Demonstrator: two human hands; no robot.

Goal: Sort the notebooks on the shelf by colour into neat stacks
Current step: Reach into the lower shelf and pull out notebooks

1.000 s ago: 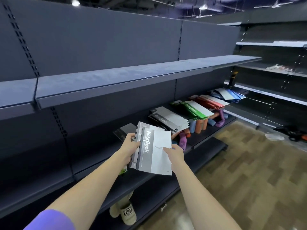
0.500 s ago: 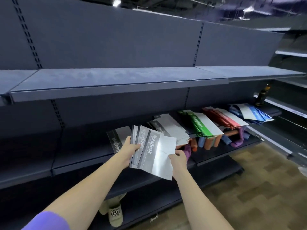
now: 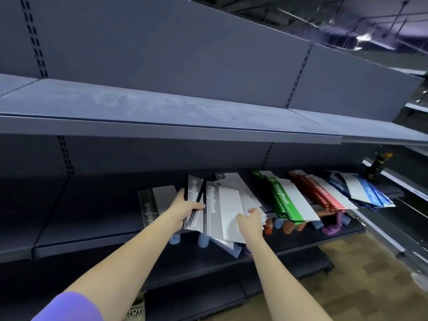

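1. Shelf [image 3: 97,237]: dark metal, carries every notebook pile in a row.
2. Sorted piles to the right: green stack [image 3: 283,200], red stack [image 3: 322,195], blue stack [image 3: 368,193], all fanned, overhanging the front edge.
3. Grey notebooks [image 3: 217,209]: held over the shelf, splayed.
4. Left hand [image 3: 185,209] grips their spine side; right hand [image 3: 250,220] pinches the white corners.
5. Risk: the loose fan could slip apart on set-down and knock the green stack.
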